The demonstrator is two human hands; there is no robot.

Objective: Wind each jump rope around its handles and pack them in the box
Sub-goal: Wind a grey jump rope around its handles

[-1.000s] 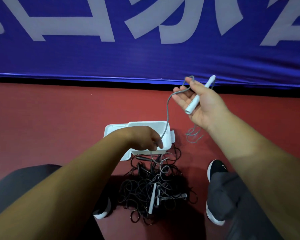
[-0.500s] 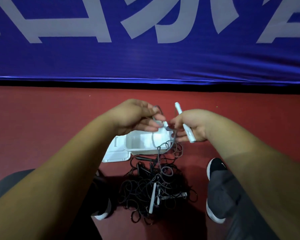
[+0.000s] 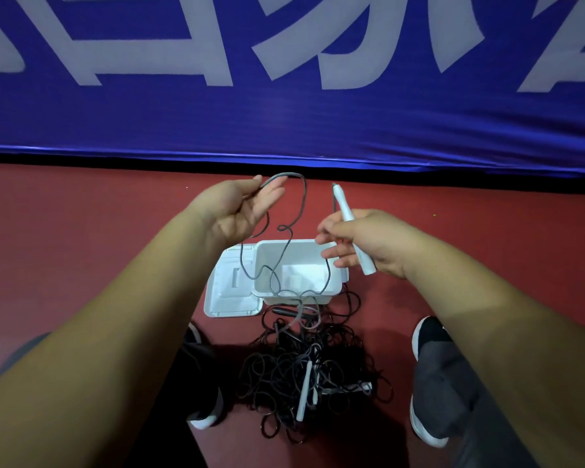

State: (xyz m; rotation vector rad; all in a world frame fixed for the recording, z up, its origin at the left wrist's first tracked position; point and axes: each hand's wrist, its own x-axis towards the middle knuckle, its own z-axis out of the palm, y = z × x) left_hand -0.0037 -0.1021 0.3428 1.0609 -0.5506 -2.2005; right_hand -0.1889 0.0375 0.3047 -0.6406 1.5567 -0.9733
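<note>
Now right hand (image 3: 365, 244) clasps a white handle (image 3: 345, 211) tilted near upright; left hand (image 3: 244, 211), just beside, pinches its grey cord (image 3: 305, 194)

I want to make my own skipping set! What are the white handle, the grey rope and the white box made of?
White handle: likely hard plastic, smooth and matte; it keeps a stiff straight shape. Grey rope: probably a rubbery or plastic-coated cord, since it bends into loose loops. White box: looks like thin moulded plastic with a faint sheen and rounded corners.
</note>
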